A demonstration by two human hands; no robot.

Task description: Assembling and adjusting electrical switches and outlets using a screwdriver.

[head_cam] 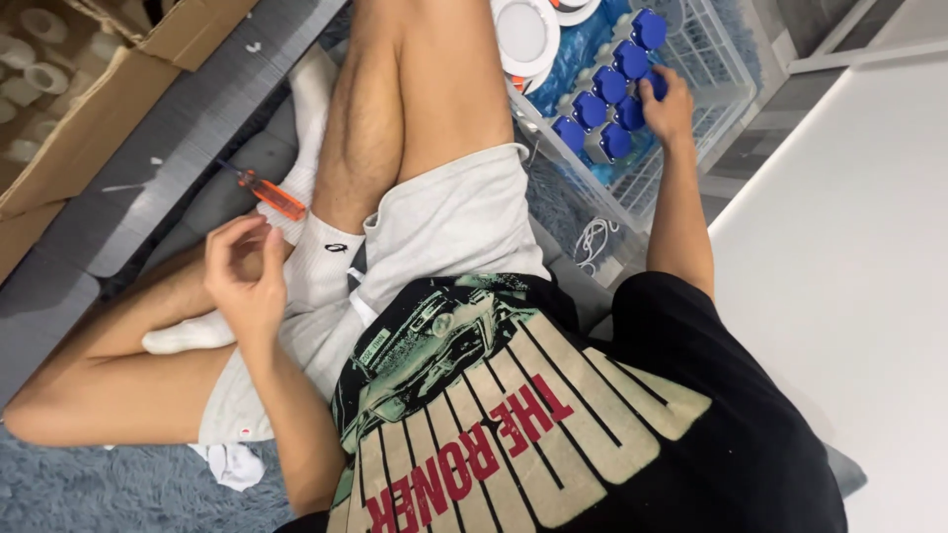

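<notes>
Right hand (668, 104) sits on the blue-capped parts (604, 99) in the clear crate (731, 74), arm stretched forward and to that side, fingers curled over one cap; can't tell if it's actually gripped. Left hand (245, 276) hangs half-curled, holding nothing, near the orange screwdriver (269, 193), which lies diagonally just beyond it.

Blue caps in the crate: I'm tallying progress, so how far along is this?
Done: nothing assembled shows. In hand: the right hand touches a blue cap among those in the clear crate; the left hand is open, holding nothing. Left: the orange screwdriver lies untouched on the floor.
</notes>
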